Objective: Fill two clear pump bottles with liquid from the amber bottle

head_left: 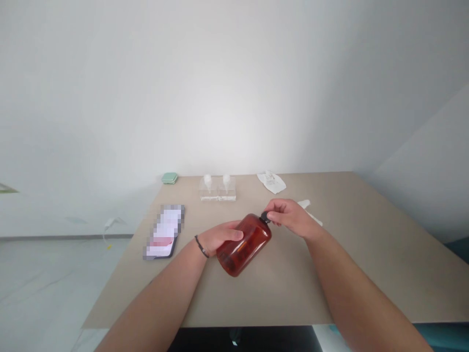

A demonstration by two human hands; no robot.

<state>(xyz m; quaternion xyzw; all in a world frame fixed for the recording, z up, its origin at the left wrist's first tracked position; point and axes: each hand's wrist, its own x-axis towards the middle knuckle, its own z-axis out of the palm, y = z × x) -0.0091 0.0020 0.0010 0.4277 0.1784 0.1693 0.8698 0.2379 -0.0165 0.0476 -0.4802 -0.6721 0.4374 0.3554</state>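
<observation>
A reddish-brown, see-through bottle (246,246) is held tilted over the table, its neck up and to the right. My left hand (222,236) is closed around its side, thumb on top, the other fingers mostly hidden behind it. The fingers of my right hand (287,215) pinch the black cap (266,217) at the neck. Whether the cap is loose or fastened I cannot tell.
On the beige table (351,274) a phone (164,232) lies at the left. Along the back are a green case (169,178), a clear rack (218,198) with two white-topped pieces, and crumpled white paper (273,183). A white strip (315,218) lies behind my right wrist.
</observation>
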